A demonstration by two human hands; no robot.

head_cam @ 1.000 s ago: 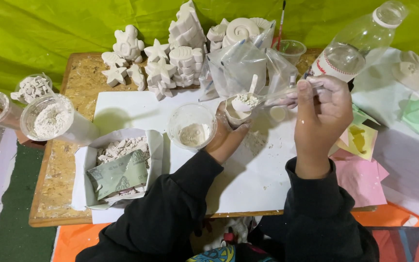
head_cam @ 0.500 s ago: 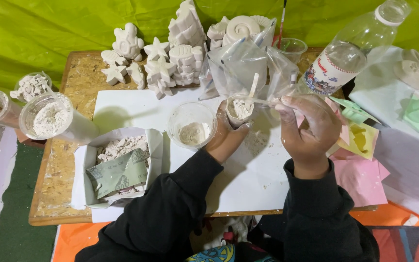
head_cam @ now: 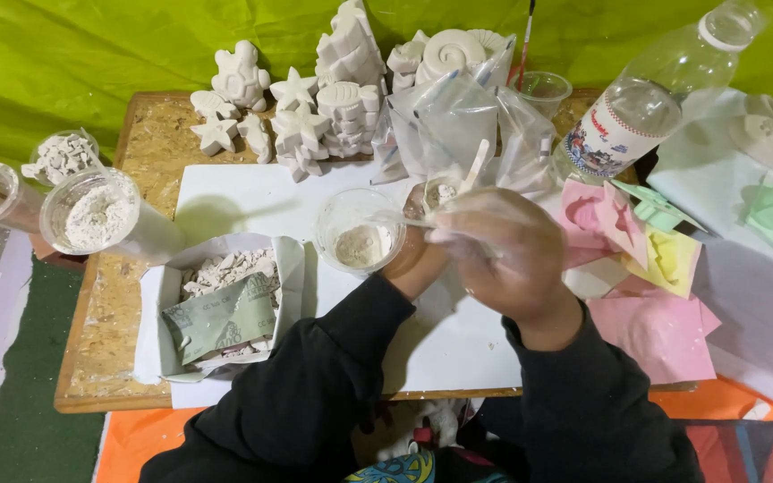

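The right hand point(head_cam: 503, 255) has its fingers closed on a thin clear plastic spoon point(head_cam: 395, 219), whose tip reaches over a clear plastic cup of white powder point(head_cam: 357, 231). The left hand point(head_cam: 418, 255) lies mostly hidden beneath those fingers, around a small cup with a wooden stick point(head_cam: 458, 179); I cannot tell its grip.

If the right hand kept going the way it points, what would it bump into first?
The right hand points left, holding a thin clear tool. Going on that way, it would probably meet the clear cup with powder first, though the depth is hard to judge.

A clear plastic bottle point(head_cam: 664, 94) with a white, red and blue label point(head_cam: 617, 134) is seen lying tilted at the table's far right, beside clear plastic bags point(head_cam: 458, 121).
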